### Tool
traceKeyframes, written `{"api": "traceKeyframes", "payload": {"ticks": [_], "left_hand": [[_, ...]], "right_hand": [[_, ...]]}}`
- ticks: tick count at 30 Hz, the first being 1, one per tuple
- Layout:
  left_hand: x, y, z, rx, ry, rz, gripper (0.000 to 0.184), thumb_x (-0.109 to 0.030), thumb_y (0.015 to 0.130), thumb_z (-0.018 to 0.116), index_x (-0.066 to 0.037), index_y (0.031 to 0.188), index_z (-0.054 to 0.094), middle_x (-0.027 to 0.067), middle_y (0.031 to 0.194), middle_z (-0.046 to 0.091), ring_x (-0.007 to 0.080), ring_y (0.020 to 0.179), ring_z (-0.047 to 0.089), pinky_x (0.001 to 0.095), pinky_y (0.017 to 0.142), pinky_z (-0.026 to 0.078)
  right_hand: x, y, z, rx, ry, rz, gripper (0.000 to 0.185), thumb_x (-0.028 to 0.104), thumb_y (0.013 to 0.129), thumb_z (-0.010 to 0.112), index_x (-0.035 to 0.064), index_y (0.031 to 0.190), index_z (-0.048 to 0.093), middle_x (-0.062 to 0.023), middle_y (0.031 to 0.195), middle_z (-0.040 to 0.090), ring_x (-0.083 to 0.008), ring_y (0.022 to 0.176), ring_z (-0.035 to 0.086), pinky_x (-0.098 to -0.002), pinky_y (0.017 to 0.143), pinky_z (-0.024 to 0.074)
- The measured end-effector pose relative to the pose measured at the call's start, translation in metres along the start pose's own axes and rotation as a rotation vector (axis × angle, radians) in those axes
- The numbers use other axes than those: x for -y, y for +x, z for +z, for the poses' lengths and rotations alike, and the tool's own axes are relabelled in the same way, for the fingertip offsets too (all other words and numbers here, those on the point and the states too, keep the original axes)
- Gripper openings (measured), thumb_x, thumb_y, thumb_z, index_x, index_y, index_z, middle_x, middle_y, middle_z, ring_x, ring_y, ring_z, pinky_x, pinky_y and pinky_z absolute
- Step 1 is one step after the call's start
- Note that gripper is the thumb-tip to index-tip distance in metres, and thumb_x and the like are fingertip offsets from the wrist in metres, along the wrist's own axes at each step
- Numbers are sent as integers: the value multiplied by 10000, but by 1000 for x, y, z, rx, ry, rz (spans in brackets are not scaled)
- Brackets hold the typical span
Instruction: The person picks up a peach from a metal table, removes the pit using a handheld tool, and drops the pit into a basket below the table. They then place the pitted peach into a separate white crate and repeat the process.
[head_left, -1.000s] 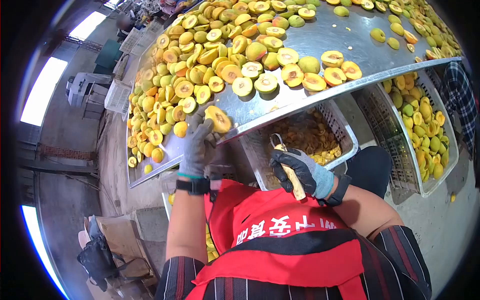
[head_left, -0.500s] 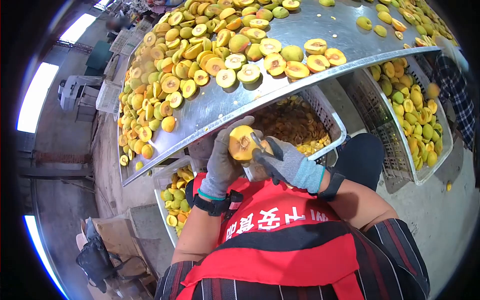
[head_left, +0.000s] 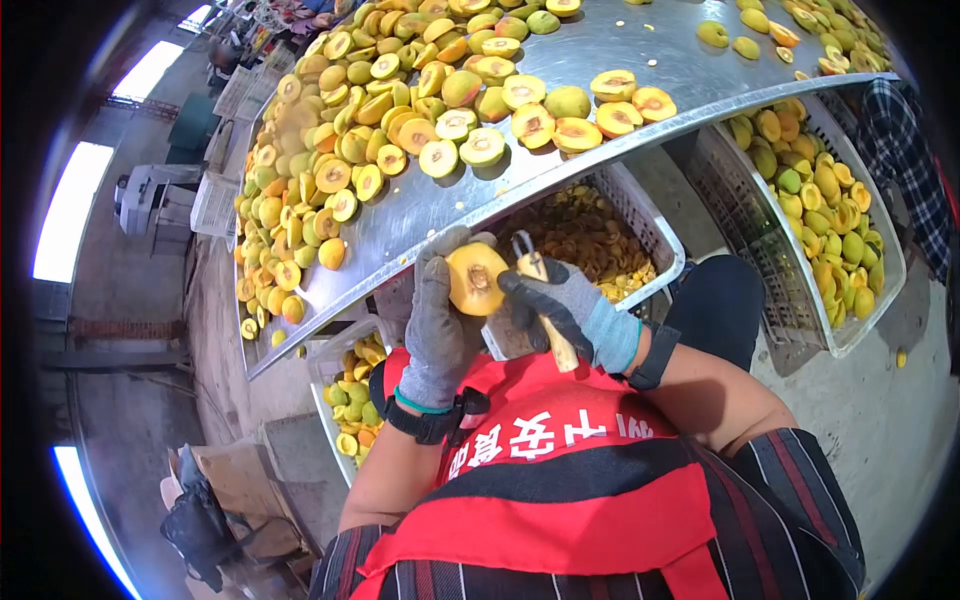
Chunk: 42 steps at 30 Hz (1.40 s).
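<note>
My left hand [head_left: 437, 325], in a grey glove, is closed around a yellow peach half [head_left: 476, 277], its cut face turned up toward me with a reddish-brown hollow at the centre. In my gloved right hand [head_left: 580, 305] is a pitting tool [head_left: 562, 350] with a pale wooden handle and a small metal loop at its upper end. The loop points up and away, apart from the fruit. A fingertip of the right hand is at the peach half's right edge. Both hands are in front of the metal table's near edge.
Many peach halves [head_left: 330, 177] are heaped on the metal table [head_left: 590, 165]. Below its edge, a crate [head_left: 655, 225] contains brown and yellow scraps. Crates of peach halves stand at right [head_left: 835, 340] and lower left [head_left: 318, 372]. A person's plaid sleeve [head_left: 905, 150] shows at far right.
The pitting tool has come away from the peach's cut face, and its loop now points upward. My left hand has shifted slightly left with the peach half. The whole view has moved a little.
</note>
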<state>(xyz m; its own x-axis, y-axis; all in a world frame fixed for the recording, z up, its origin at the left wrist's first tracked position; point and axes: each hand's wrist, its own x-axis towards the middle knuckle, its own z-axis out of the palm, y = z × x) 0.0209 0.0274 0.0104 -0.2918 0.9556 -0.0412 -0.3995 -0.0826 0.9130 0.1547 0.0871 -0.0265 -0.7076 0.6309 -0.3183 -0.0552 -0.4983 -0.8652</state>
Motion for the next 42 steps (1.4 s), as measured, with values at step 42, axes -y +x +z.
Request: {"api": "traceKeyframes", "payload": {"ticks": [42], "left_hand": [[12,-3,-7,128,284,59,345,-223,932,415,-10,1203,421,119,1145,509,200,1057,506,326,905,404]], "right_hand": [[-44,0,10,51,-651,-393,357,276,820,554,-35,984,493,-240,805,595,-401,768,585,-435,661,469]]}}
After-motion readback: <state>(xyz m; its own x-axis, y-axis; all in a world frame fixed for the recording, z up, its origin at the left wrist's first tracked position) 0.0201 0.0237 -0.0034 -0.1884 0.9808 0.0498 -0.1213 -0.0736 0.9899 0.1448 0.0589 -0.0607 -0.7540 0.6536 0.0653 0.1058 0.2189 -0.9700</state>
